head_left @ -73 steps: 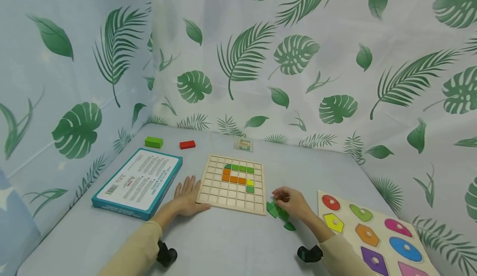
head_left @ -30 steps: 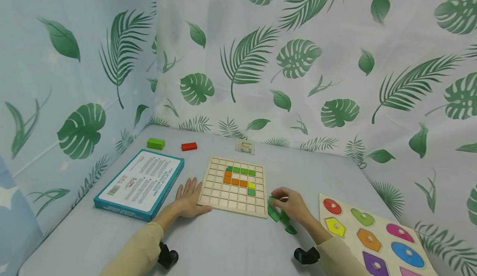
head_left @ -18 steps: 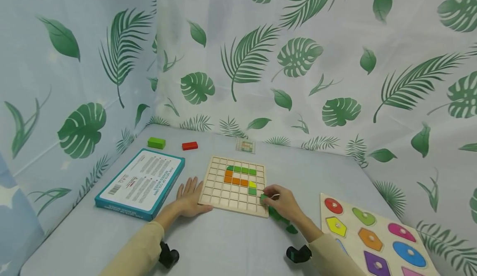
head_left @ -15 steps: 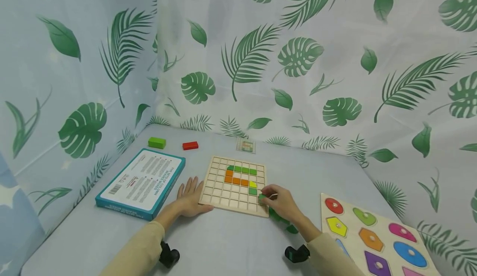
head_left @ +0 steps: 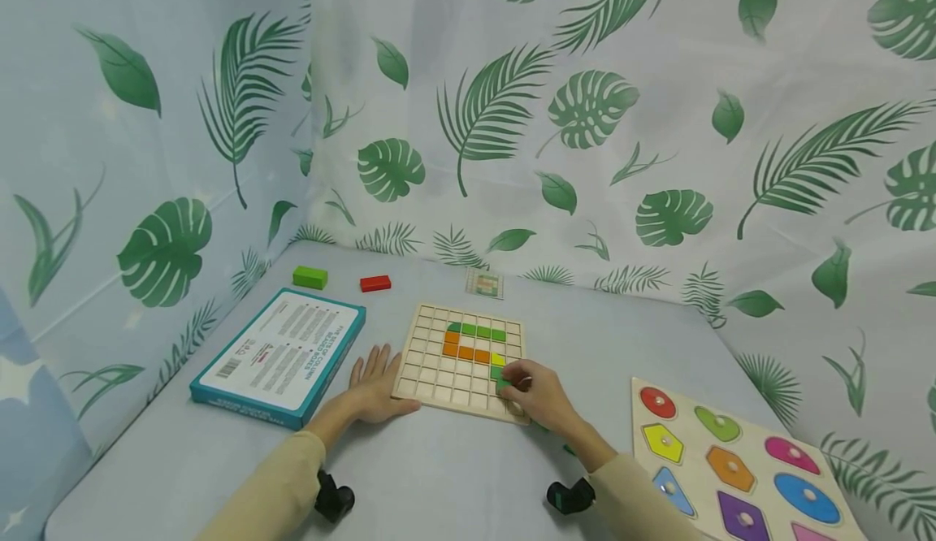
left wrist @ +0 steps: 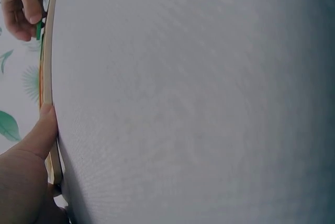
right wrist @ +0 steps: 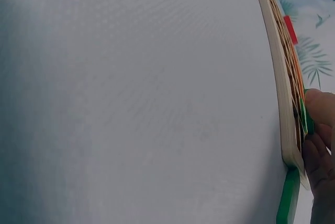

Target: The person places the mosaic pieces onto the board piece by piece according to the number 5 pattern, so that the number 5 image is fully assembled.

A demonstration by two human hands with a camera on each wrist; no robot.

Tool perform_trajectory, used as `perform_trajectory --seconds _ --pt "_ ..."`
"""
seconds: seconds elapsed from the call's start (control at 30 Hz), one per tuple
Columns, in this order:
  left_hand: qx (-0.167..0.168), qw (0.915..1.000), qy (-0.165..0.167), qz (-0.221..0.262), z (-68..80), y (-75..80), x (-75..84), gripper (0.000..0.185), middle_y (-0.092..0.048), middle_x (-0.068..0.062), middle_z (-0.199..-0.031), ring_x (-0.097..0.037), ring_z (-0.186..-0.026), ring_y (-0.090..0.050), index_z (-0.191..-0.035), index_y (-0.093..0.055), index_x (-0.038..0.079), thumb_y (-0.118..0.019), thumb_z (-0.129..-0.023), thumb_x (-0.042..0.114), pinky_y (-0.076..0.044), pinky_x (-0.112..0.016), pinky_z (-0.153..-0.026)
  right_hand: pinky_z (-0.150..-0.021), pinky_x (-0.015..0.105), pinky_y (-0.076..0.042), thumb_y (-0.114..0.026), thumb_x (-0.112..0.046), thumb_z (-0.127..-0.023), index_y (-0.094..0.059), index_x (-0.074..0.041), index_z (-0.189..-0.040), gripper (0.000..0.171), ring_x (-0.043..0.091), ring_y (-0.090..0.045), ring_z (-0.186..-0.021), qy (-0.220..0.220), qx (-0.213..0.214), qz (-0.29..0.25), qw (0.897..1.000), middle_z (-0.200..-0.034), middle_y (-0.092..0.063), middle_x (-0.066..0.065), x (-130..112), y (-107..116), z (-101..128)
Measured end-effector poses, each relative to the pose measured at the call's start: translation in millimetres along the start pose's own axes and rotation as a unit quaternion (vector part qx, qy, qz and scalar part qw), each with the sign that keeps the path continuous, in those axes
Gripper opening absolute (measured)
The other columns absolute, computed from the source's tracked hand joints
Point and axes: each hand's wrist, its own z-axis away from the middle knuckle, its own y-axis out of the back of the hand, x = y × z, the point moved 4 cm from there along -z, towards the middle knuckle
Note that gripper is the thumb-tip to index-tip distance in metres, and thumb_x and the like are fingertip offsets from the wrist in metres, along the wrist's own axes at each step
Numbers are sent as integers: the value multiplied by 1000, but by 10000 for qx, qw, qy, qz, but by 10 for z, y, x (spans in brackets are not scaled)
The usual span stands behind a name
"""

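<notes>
A wooden grid board (head_left: 439, 383) lies flat on the table, with green, orange and yellow tiles (head_left: 468, 352) set in its upper squares. My left hand (head_left: 371, 378) lies flat beside the board's left edge, fingers straight; in the left wrist view its thumb (left wrist: 42, 130) presses against the board's edge (left wrist: 47, 72). My right hand (head_left: 510, 383) is over the board's lower right corner and pinches a small green tile (head_left: 500, 380). The right wrist view shows that green tile (right wrist: 308, 122) at the board's rim (right wrist: 282, 98), and a loose green piece (right wrist: 288, 198) beside the corner.
A teal box (head_left: 281, 354) lies left of the board. A green block (head_left: 310, 277), a red block (head_left: 375, 283) and a small pattern card (head_left: 484, 283) sit near the back. A shape puzzle board (head_left: 738, 464) lies at the right. Leaf-print curtains close in the table.
My right hand lifted a green tile from the loose pile right of the board and carried it left onto the board's lower right squares. The left hand stayed put.
</notes>
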Motion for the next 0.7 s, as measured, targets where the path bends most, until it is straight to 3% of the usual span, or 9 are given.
perform_trajectory --seconds 0.7 --pt "65 10000 -62 43 0 -4 -5 94 -4 -24 -155 -38 -141 5 -149 -20 -1 -63 -84 52 4 -54 -111 -64 24 -50 -78 -2 -75 -66 -5 -94 23 11 -57 -73 521 85 190 9984 -84 -63 -2 -61 -86 -43"
